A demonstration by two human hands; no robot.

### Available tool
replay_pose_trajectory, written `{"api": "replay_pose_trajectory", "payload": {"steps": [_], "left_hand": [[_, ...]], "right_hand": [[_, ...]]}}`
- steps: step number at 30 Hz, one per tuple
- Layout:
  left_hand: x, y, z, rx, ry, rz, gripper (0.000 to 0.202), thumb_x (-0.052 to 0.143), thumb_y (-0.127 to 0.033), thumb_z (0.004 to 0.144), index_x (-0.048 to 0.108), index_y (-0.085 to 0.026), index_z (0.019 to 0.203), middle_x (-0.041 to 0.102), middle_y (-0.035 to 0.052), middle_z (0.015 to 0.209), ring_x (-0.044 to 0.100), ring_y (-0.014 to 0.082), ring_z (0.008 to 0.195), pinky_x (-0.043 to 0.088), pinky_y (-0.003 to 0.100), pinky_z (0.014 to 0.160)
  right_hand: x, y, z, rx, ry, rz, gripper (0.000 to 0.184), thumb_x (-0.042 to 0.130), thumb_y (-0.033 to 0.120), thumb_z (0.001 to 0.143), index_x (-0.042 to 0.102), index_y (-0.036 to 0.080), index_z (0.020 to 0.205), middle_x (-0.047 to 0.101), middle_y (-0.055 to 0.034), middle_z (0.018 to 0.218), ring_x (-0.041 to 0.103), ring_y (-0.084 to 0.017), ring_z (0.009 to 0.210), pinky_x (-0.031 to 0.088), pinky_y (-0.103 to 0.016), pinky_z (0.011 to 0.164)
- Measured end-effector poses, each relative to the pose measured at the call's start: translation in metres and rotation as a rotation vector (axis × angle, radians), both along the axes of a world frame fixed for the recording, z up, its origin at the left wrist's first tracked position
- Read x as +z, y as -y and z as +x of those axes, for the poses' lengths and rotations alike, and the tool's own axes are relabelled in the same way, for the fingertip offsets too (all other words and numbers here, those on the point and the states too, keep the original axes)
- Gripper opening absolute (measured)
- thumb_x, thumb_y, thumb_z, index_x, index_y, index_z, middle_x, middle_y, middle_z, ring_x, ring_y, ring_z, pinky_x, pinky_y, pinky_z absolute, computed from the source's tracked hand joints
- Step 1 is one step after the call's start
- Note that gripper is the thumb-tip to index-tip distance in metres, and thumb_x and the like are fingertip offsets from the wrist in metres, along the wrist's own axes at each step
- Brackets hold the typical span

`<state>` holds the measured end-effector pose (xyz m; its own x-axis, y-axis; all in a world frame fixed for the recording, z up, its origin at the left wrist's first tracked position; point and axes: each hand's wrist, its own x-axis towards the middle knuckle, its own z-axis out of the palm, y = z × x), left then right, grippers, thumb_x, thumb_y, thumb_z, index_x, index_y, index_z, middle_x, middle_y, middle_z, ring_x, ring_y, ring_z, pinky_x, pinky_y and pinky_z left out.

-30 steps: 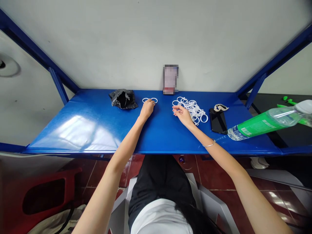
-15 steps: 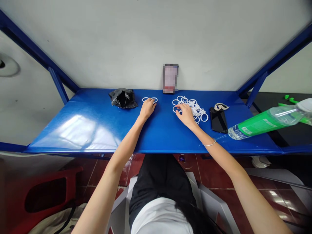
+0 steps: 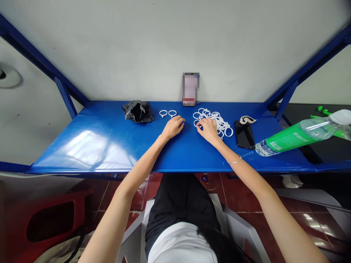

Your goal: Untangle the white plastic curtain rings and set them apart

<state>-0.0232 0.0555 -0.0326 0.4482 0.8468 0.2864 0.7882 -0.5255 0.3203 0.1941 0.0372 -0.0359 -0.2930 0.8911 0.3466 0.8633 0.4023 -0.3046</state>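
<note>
Two white plastic rings [image 3: 163, 111], each with a small knob, lie side by side on the blue table. My left hand [image 3: 173, 127] is just right of and in front of them, fingers loosely stretched over the tabletop, with nothing seen in it. To the right lies a tangled pile of similar white rings [image 3: 226, 128]. My right hand [image 3: 208, 130] rests over the pile's left part, thumb and forefinger closed at the edge of one ring [image 3: 195, 123]. The palm hides part of the pile.
A crumpled black plastic bag [image 3: 139, 111] gapes at the left. One phone [image 3: 190, 89] leans on the wall; another black phone [image 3: 245, 136] lies right of the pile beside a beige strap-like item [image 3: 248, 119]. A green-labelled bottle [image 3: 297, 136] stands near the right edge.
My left hand has moved right and slightly nearer me, away from the two rings, which now show uncovered. My right hand stays at the pile, its thumb and forefinger drawn closer together.
</note>
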Motion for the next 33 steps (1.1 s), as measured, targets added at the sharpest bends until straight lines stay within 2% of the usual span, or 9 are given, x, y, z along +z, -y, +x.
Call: {"api": "replay_pose_trajectory", "payload": {"steps": [7,11,19,21,23,25,29,33], "left_hand": [[0.001,0.01,0.009,-0.081,0.024,-0.031,0.027,0.048,-0.015,0.095,0.066,-0.013,0.115,0.066,0.0111,0.107,0.065,0.0205,0.094,0.051,0.03,0.084],[-0.001,0.011,0.01,-0.098,0.057,-0.025,0.029,0.049,-0.017,0.096,0.063,-0.016,0.121,0.066,0.0101,0.112,0.066,0.0196,0.092,0.052,0.03,0.083],[0.001,0.015,0.013,-0.106,0.116,0.017,0.041,0.055,-0.026,0.097,0.053,-0.018,0.138,0.066,0.0105,0.119,0.067,0.0211,0.097,0.052,0.028,0.08],[0.002,0.015,0.012,-0.125,0.113,0.044,0.035,0.054,-0.028,0.098,0.058,-0.019,0.131,0.066,0.0102,0.117,0.067,0.0211,0.098,0.051,0.027,0.078],[0.002,0.014,0.011,-0.149,0.093,0.057,0.027,0.051,-0.031,0.1,0.066,-0.017,0.117,0.068,0.0099,0.11,0.067,0.0206,0.095,0.049,0.026,0.075],[0.002,0.014,0.011,-0.165,0.082,0.054,0.028,0.048,-0.034,0.102,0.07,-0.016,0.103,0.069,0.0098,0.1,0.067,0.0197,0.088,0.047,0.025,0.072],[0.001,0.013,0.012,-0.184,0.144,0.026,0.035,0.044,-0.035,0.103,0.07,-0.014,0.092,0.069,0.0096,0.089,0.064,0.0178,0.077,0.043,0.026,0.067],[0.003,0.013,0.012,-0.198,0.306,-0.026,0.038,0.045,-0.038,0.101,0.067,-0.014,0.083,0.068,0.0068,0.077,0.061,0.0153,0.067,0.041,0.025,0.064]], "right_hand": [[0.004,0.002,-0.002,-0.014,0.024,-0.008,0.014,0.055,0.017,0.088,0.066,0.021,0.082,0.072,-0.0107,0.096,0.058,-0.033,0.103,0.039,-0.051,0.095],[0.009,0.004,-0.006,0.008,-0.065,-0.023,0.011,0.055,0.017,0.088,0.065,0.02,0.083,0.073,-0.0085,0.096,0.06,-0.032,0.103,0.039,-0.049,0.095],[0.01,0.003,-0.009,0.187,-0.312,-0.011,0.009,0.056,0.023,0.09,0.062,0.022,0.084,0.071,-0.0057,0.087,0.062,-0.026,0.091,0.046,-0.042,0.086],[0.009,0.003,-0.01,0.248,-0.352,0.0,0.009,0.056,0.024,0.09,0.062,0.022,0.084,0.07,-0.0053,0.087,0.062,-0.025,0.09,0.047,-0.041,0.086],[0.008,0.003,-0.011,0.293,-0.382,0.012,0.009,0.055,0.024,0.092,0.062,0.022,0.085,0.07,-0.0054,0.088,0.061,-0.024,0.09,0.048,-0.039,0.085],[0.007,0.003,-0.011,0.309,-0.399,0.019,0.01,0.054,0.024,0.093,0.062,0.022,0.086,0.07,-0.0054,0.089,0.061,-0.023,0.091,0.049,-0.039,0.084],[0.008,0.004,-0.011,0.315,-0.406,0.013,0.01,0.054,0.024,0.093,0.063,0.023,0.09,0.07,-0.0055,0.091,0.062,-0.023,0.093,0.051,-0.038,0.085],[0.009,0.004,-0.011,0.328,-0.412,0.019,0.012,0.053,0.022,0.092,0.064,0.023,0.098,0.07,-0.0065,0.097,0.063,-0.024,0.093,0.052,-0.039,0.085]]}}
